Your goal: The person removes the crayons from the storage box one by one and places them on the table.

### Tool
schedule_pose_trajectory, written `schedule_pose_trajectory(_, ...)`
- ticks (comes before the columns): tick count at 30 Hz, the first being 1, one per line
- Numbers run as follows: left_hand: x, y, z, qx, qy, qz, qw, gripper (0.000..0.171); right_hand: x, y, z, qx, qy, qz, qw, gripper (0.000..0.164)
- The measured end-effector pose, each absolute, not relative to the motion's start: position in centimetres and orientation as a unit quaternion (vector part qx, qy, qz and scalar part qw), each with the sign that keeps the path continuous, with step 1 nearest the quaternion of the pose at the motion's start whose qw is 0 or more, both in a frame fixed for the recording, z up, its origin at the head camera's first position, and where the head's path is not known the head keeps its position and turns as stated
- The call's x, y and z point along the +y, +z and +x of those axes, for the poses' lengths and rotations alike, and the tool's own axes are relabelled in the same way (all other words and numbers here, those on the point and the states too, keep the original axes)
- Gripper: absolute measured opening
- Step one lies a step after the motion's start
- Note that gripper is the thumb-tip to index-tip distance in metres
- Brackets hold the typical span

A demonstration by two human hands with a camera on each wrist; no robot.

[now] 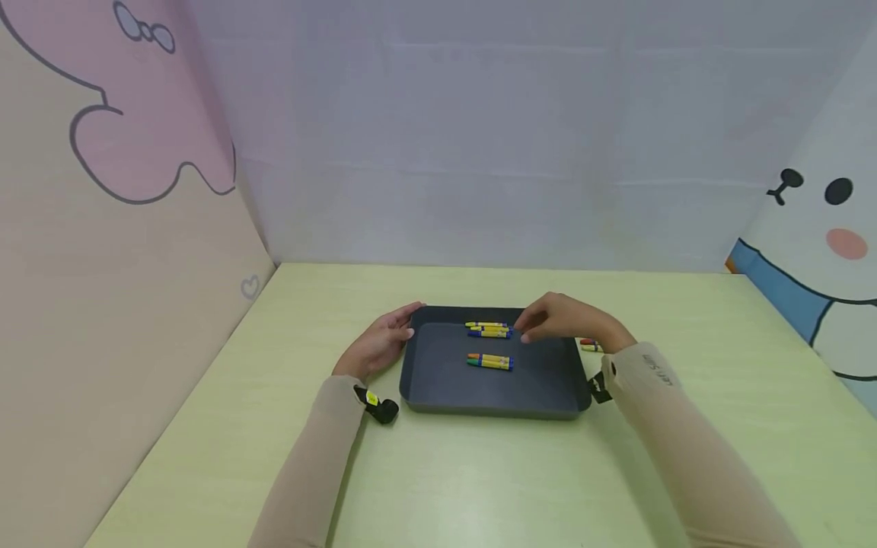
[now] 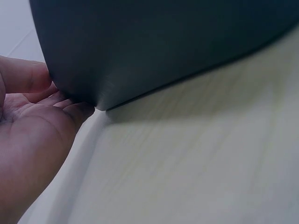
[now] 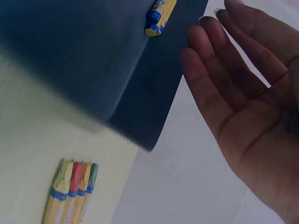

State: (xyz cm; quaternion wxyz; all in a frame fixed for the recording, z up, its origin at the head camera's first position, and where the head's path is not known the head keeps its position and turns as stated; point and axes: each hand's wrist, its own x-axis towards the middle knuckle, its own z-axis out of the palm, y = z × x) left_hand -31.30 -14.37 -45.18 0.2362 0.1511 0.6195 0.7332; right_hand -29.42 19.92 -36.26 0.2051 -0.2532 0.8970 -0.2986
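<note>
A dark grey tray (image 1: 548,380) lies on the table. My left hand (image 1: 377,344) grips its left rim, thumb at the inner side and fingers outside; the left wrist view shows the fingers at the tray's corner. Above the far right part of the tray hovers my right hand (image 1: 565,318), fingers loosely bent with nothing held. Its fingertips are right by the ends of three crayons (image 1: 488,334), yellow and blue tipped, lying together. Two more crayons (image 1: 490,361), orange and green tipped, lie side by side nearer me in the tray.
Right of the tray, several crayons (image 3: 70,196) with yellow, red, orange and green tips lie in a row on the pale table (image 1: 466,479); my right wrist partly hides them in the head view. A white backdrop (image 1: 445,152) and printed side panels enclose the table.
</note>
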Motion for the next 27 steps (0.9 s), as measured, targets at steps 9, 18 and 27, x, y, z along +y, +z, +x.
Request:
schedule_pose_trajectory(9,-14.4,-45.4,-31.3,0.618,0.736,0.149,0.234,0.065,18.2,-36.9,-29.7,0.888,-0.301,-0.265,0.226,0.03)
schedule_pose_trajectory(18,-14.3,-45.4,-31.5,0.621,0.732,0.148,0.237,0.064,17.5,-37.9,-30.0,0.886,-0.282,-0.282,0.238,0.026)
schedule_pose_trajectory(27,-14.2,-45.1,-31.4,0.624,0.732,0.139,0.237,0.064,16.7,-38.3,-30.1,0.886,-0.261,-0.288,0.251,0.027)
